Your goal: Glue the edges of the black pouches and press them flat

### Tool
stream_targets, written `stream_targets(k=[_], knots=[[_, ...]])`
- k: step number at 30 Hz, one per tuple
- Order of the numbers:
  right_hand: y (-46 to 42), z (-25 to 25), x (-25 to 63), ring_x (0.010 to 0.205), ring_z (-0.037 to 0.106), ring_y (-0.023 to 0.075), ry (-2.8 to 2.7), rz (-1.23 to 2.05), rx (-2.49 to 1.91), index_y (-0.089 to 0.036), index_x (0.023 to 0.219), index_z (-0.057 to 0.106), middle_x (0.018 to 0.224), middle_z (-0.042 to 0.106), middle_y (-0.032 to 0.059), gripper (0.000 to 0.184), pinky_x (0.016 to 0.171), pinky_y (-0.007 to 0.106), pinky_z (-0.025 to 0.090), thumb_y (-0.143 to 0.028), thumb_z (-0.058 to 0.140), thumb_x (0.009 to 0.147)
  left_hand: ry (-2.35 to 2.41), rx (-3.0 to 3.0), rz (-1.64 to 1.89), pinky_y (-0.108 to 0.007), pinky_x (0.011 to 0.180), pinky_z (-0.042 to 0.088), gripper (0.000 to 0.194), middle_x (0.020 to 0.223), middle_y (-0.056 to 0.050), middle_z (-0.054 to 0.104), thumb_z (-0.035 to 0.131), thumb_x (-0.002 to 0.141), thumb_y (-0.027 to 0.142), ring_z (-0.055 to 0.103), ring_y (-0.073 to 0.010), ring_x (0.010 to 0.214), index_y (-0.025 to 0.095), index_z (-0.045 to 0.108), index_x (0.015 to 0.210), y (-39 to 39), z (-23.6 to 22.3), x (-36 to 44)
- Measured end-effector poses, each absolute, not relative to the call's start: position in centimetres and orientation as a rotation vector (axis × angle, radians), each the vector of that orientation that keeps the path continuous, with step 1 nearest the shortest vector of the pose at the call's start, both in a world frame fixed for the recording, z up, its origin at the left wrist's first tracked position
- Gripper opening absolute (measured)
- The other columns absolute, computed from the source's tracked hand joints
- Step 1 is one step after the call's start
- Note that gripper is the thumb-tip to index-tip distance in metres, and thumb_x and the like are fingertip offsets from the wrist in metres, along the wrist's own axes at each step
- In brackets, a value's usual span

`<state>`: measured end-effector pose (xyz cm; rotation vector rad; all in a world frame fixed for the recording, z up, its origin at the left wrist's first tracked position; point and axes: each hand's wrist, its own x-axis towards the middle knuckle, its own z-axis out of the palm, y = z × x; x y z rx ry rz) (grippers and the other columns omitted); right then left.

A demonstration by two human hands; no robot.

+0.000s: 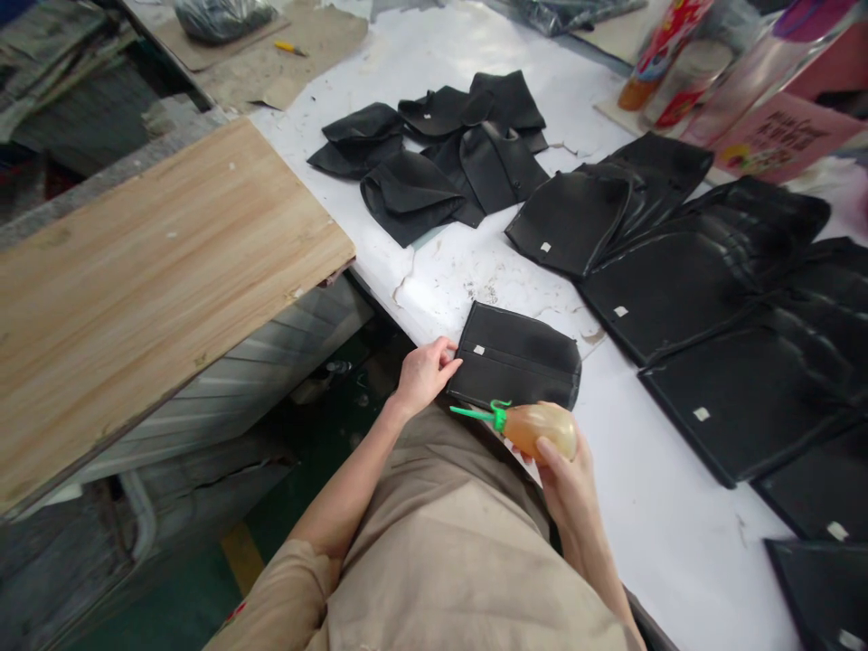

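A flat black leather-like piece point(519, 353) with a small white tag lies on the white table at its near edge, in front of me. My left hand point(426, 372) pinches the left edge of this piece between thumb and fingers. In my right hand point(568, 479) is a squeeze glue bottle point(542, 429) with a green nozzle and amber contents. The bottle is tilted on its side, its nozzle pointing left, just over the piece's near edge. The fingers under the bottle are partly hidden.
Overlapping black pieces point(678, 280) with white tags spread along the right. More folded black pieces point(413, 190) lie farther back. A wooden board point(155, 280) stands at the left, across a gap. Jars point(692, 81) and a pink box point(779, 136) are at the back right.
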<state>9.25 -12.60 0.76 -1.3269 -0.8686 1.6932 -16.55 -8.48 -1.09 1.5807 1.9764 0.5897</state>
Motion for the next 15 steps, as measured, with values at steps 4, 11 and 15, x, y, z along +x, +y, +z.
stream_targets(k=[4, 11, 15], knots=[[-11.6, 0.9, 11.3, 0.067, 0.064, 0.0171, -0.583, 1.666, -1.205, -0.019, 0.122, 0.066, 0.106, 0.072, 0.0099, 0.059, 0.049, 0.025, 0.051, -0.049, 0.085, 0.074, 1.997, 1.544, 0.561, -0.024, 0.065, 0.042, 0.013, 0.071, 0.005, 0.069, 0.072, 0.091, 0.026, 0.065, -0.0146, 0.066, 0.023, 0.066, 0.102, -8.1, -0.8, -16.5], [-9.2, -0.7, 15.5, 0.096, 0.066, 0.0208, -0.290, 1.371, -1.183, -0.021, 0.109, 0.073, 0.124, 0.067, 0.0097, 0.054, 0.066, 0.026, 0.062, -0.046, 0.092, 0.065, 2.075, 1.592, 0.345, -0.025, 0.063, 0.038, 0.014, 0.075, 0.000, 0.074, 0.065, 0.096, 0.031, 0.069, -0.0181, 0.072, 0.022, 0.063, 0.085, -6.8, 0.2, -16.3], [-8.5, -2.8, 17.9, 0.099, 0.067, 0.0219, -0.255, 1.279, -1.211, -0.020, 0.106, 0.074, 0.122, 0.069, 0.0102, 0.049, 0.066, 0.025, 0.062, -0.040, 0.092, 0.066, 2.045, 1.600, 0.349, -0.026, 0.064, 0.037, 0.016, 0.073, 0.000, 0.071, 0.060, 0.096, 0.027, 0.066, -0.0174, 0.070, 0.022, 0.060, 0.080, -6.8, 0.4, -16.5]])
